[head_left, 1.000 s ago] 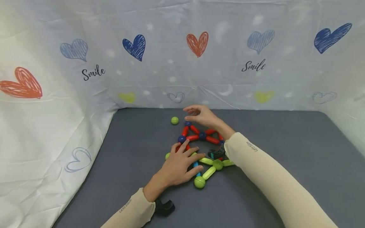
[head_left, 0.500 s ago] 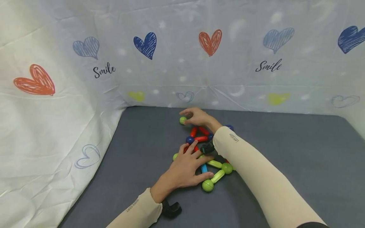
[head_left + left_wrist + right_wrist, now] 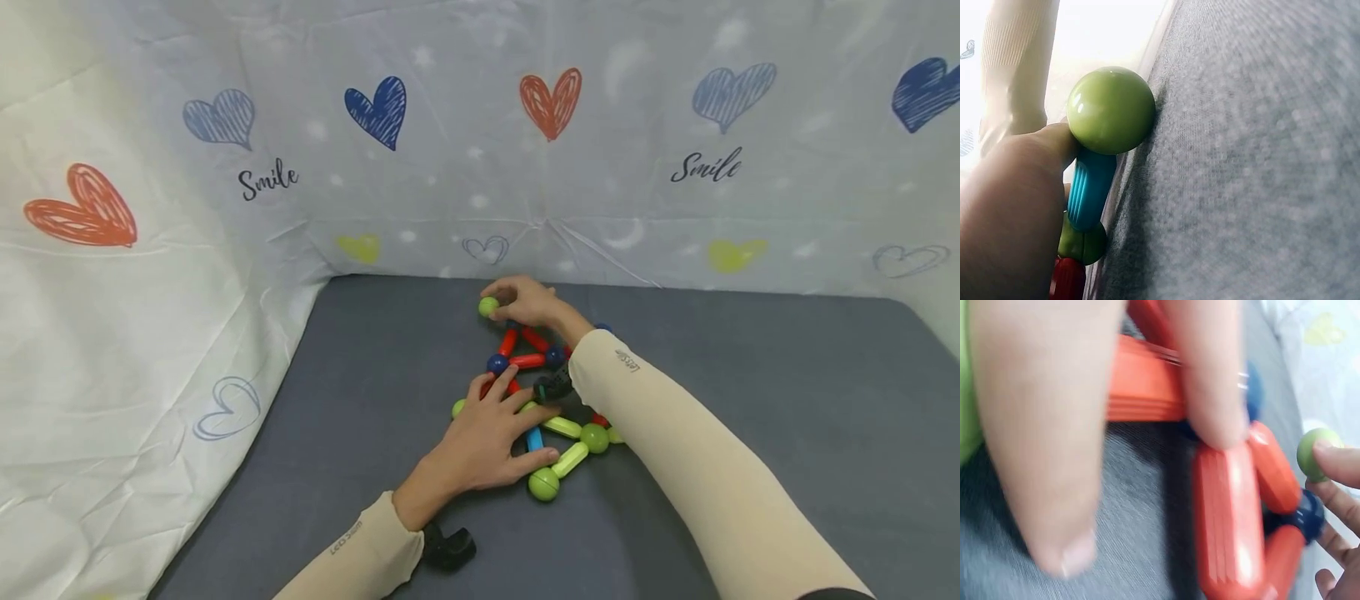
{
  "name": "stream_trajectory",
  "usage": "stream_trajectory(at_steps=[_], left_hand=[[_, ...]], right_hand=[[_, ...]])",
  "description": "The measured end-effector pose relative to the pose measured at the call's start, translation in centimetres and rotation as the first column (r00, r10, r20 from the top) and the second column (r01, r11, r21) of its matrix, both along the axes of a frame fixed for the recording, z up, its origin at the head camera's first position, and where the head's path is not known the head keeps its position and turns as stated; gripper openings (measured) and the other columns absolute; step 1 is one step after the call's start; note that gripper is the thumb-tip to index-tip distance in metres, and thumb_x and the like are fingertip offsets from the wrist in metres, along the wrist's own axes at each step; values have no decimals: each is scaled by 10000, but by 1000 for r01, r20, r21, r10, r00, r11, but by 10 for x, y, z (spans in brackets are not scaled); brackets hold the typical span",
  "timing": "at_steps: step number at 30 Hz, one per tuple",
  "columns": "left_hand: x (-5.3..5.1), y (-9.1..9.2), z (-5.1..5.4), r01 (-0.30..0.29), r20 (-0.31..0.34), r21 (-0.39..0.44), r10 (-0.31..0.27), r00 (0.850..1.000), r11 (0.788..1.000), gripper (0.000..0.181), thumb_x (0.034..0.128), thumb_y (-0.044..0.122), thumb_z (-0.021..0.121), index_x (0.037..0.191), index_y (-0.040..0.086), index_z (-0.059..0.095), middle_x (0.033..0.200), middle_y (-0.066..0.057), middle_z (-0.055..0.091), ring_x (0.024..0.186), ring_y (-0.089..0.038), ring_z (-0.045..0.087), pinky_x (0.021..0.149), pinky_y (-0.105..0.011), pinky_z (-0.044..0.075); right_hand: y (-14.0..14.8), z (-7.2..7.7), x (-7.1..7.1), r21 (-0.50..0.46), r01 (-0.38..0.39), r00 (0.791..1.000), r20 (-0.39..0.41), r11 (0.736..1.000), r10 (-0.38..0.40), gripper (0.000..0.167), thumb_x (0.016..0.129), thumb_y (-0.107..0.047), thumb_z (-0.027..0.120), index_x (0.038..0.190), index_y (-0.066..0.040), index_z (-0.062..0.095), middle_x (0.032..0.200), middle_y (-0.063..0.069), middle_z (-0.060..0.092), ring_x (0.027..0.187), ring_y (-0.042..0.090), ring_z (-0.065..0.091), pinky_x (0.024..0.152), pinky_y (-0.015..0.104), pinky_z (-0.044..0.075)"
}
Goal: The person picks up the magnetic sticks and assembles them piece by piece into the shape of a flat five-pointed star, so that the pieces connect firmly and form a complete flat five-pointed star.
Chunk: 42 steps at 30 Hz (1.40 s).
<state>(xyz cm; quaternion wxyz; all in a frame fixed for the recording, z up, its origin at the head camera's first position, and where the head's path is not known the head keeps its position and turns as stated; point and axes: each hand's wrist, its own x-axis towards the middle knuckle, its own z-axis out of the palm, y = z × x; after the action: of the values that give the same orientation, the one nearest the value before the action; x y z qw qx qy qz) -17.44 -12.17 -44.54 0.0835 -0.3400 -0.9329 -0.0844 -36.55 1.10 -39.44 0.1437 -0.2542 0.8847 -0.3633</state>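
At the far side of the mat, my right hand (image 3: 525,302) pinches a loose green ball (image 3: 488,307) between thumb and fingers. The right wrist view shows this green ball (image 3: 1311,459) close to a dark blue ball (image 3: 1305,515) of the structure; whether they touch I cannot tell. My left hand (image 3: 480,442) lies with spread fingers over the left side of the ball-and-stick structure. This structure joins red sticks (image 3: 528,361), blue balls (image 3: 497,364), yellow-green sticks (image 3: 571,459), green balls (image 3: 543,484) and a light blue stick (image 3: 534,439). My right forearm hides its right part.
A dark grey mat (image 3: 360,375) covers the work surface. White cloth (image 3: 450,150) with printed hearts hangs behind it and along the left. Black wrist devices (image 3: 450,548) sit at both wrists.
My right hand has reached left to the loose green ball, taken hold of it and brought it slightly back towards the structure's far corner. The left hand stays on the structure.
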Motion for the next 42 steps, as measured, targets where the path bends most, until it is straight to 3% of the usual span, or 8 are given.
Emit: stream_trajectory(at_steps=[4, 7, 14, 18, 25, 28, 37, 42], left_hand=[[0, 0, 1, 2, 3, 0, -2, 1000, 1000, 541, 988, 677, 449, 1420, 378, 575, 1470, 3, 582, 1543, -387, 276, 1152, -638, 268], [0, 0, 1, -1, 11, 0, 1, 1000, 1000, 549, 985, 678, 454, 1428, 374, 571, 1477, 1, 578, 1546, -384, 271, 1158, -640, 255], [0, 2, 0, -14, 31, -2, 14, 999, 1000, 547, 988, 680, 445, 1439, 391, 557, 1486, -4, 572, 1547, -376, 273, 1173, -633, 235], [0, 2, 0, -22, 36, -5, 22, 999, 1000, 552, 983, 686, 445, 1437, 394, 558, 1489, -2, 570, 1546, -376, 276, 1172, -635, 235], [0, 3, 2, -36, 55, -16, 37, 998, 999, 553, 973, 690, 460, 1435, 402, 557, 1493, 8, 565, 1554, -363, 259, 1177, -622, 232], [-1, 2, 3, -37, 69, -19, 38, 997, 999, 560, 971, 697, 458, 1441, 408, 550, 1500, 12, 558, 1559, -359, 246, 1182, -619, 226], [0, 0, 6, -56, 100, -7, 57, 993, 998, 556, 964, 679, 497, 1435, 390, 564, 1497, 4, 563, 1561, -357, 239, 1171, -635, 223], [-1, 3, 6, -52, 121, -8, 52, 991, 999, 567, 963, 689, 485, 1443, 396, 555, 1508, 6, 555, 1566, -355, 225, 1173, -636, 215]], right_hand=[[16, 6, 1, -91, 15, 998, 55, 996, -10, 419, 974, -177, 687, 1387, -137, 626, 1399, 131, 619, 1322, 326, 552, 1215, 622, 219], [32, 9, 1, -126, 28, 996, 84, 992, -18, 431, 981, -176, 680, 1404, -137, 609, 1407, 138, 602, 1313, 328, 556, 1103, 543, 437], [83, 7, 5, -180, 98, 991, 104, 979, -80, 471, 987, -210, 680, 1439, -130, 575, 1406, 140, 586, 1306, 324, 544, 1107, 550, 423], [116, 2, 15, -217, 148, 986, 108, 965, -127, 487, 992, -220, 674, 1457, -134, 557, 1403, 149, 572, 1290, 327, 543, 1089, 542, 445], [170, -6, 45, -229, 228, 971, 130, 946, -202, 525, 997, -296, 669, 1480, -147, 527, 1459, 129, 546, 1353, 315, 503, 1129, 560, 394], [187, -12, 60, -222, 246, 967, 123, 943, -223, 520, 997, -308, 669, 1475, -156, 532, 1436, 127, 558, 1311, 311, 518, 1104, 553, 408], [213, -36, 100, -218, 240, 971, 61, 946, -232, 469, 980, -313, 694, 1413, -162, 600, 1315, 98, 630, 1107, 174, 578, 896, 296, 496], [227, -48, 126, -262, 228, 974, 57, 938, -221, 427, 970, -291, 709, 1370, -165, 628, 1196, 68, 652, 994, 132, 595, 805, 265, 495]])
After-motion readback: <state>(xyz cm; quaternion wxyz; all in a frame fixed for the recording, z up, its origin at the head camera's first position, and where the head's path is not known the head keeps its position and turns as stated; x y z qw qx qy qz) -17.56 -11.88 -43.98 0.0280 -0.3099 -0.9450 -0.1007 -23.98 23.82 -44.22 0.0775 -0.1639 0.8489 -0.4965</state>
